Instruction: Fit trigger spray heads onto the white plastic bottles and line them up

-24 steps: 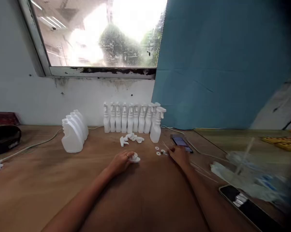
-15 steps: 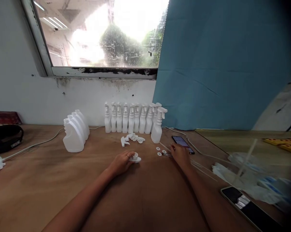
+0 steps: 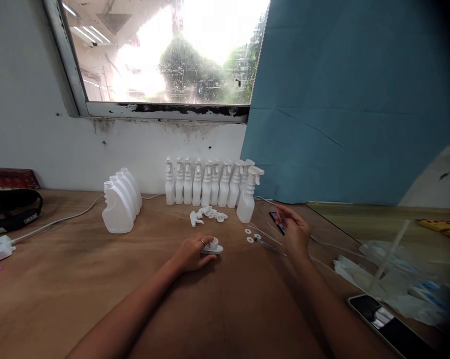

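The left hand [image 3: 192, 254] has its grip closed on a white spray head [image 3: 218, 249], which sits collar-up low over the counter [image 3: 79, 264], the fingers at the collar and the thumb by the lower edge; the right hand [image 3: 297, 233] is raised in front of a phone [image 3: 276, 218], fingers loosely bent, and I cannot tell whether its grip is apart or together; white washers [image 3: 250, 240] and a thin tool [image 3: 270, 246] lie near it, between the two hands.
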`<state>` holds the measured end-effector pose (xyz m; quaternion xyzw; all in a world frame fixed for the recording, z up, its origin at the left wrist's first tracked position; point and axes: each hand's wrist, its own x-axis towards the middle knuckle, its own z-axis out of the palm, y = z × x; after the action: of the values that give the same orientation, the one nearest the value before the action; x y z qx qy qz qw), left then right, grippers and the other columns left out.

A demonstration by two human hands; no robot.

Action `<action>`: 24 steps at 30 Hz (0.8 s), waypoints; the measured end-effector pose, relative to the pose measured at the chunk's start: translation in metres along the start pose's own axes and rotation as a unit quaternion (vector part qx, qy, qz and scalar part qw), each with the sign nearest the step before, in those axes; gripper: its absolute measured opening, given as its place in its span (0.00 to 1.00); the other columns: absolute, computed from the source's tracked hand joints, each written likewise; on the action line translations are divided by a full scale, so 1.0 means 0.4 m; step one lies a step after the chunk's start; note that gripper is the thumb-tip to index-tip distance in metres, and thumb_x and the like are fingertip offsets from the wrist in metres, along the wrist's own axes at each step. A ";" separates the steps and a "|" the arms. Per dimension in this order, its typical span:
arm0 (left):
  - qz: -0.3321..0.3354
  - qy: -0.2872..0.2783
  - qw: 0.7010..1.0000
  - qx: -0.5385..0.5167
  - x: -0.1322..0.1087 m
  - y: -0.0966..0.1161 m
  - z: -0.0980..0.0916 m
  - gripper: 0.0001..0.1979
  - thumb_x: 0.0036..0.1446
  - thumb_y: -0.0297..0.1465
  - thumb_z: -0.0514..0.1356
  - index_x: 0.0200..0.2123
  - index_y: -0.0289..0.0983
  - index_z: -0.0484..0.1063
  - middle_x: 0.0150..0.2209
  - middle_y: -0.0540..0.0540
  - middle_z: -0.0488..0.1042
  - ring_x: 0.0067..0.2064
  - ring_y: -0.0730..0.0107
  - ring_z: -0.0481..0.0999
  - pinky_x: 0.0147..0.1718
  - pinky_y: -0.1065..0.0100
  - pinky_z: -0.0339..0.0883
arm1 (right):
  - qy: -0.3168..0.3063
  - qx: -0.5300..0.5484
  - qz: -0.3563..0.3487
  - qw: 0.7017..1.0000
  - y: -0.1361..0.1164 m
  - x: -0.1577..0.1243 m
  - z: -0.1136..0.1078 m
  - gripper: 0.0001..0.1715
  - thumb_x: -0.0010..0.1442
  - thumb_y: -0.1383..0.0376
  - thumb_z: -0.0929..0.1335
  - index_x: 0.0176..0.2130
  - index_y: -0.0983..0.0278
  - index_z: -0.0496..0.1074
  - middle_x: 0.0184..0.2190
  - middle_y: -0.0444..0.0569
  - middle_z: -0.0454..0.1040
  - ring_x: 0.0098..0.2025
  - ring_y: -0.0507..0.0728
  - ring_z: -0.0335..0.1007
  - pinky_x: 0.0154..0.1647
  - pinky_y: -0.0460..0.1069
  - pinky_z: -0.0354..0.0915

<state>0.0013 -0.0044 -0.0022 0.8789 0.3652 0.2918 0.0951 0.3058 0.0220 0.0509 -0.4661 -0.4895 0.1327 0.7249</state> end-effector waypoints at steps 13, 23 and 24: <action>0.018 0.010 1.000 0.011 0.003 0.015 0.008 0.16 0.59 0.37 0.55 0.50 0.39 0.65 0.44 0.43 0.73 0.44 0.63 0.73 0.44 0.66 0.65 | -0.372 -0.049 -0.063 0.925 -0.067 -0.215 0.129 0.19 0.54 0.71 0.62 0.42 0.54 0.74 0.33 0.46 0.74 0.36 0.60 0.68 0.39 0.54 0.64; 0.018 0.012 1.000 0.018 0.005 0.021 0.004 0.16 0.60 0.37 0.55 0.49 0.39 0.64 0.44 0.44 0.73 0.44 0.65 0.73 0.43 0.67 0.65 | -0.198 0.233 0.012 0.952 -0.285 -0.138 0.157 0.12 0.60 0.65 0.62 0.43 0.60 0.71 0.28 0.44 0.66 0.23 0.50 0.57 0.23 0.47 0.56; 0.016 0.010 1.000 0.020 0.005 0.021 0.003 0.16 0.60 0.37 0.55 0.49 0.39 0.65 0.43 0.45 0.73 0.43 0.65 0.73 0.43 0.67 0.65 | -0.213 0.258 0.044 0.941 -0.303 -0.120 0.161 0.12 0.59 0.64 0.62 0.40 0.62 0.72 0.27 0.46 0.67 0.24 0.50 0.57 0.23 0.47 0.56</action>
<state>0.0080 -0.0092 0.0011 0.8833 0.3581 0.2947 0.0691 0.1969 -0.0382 0.1261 -0.2447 -0.5608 0.3823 0.6924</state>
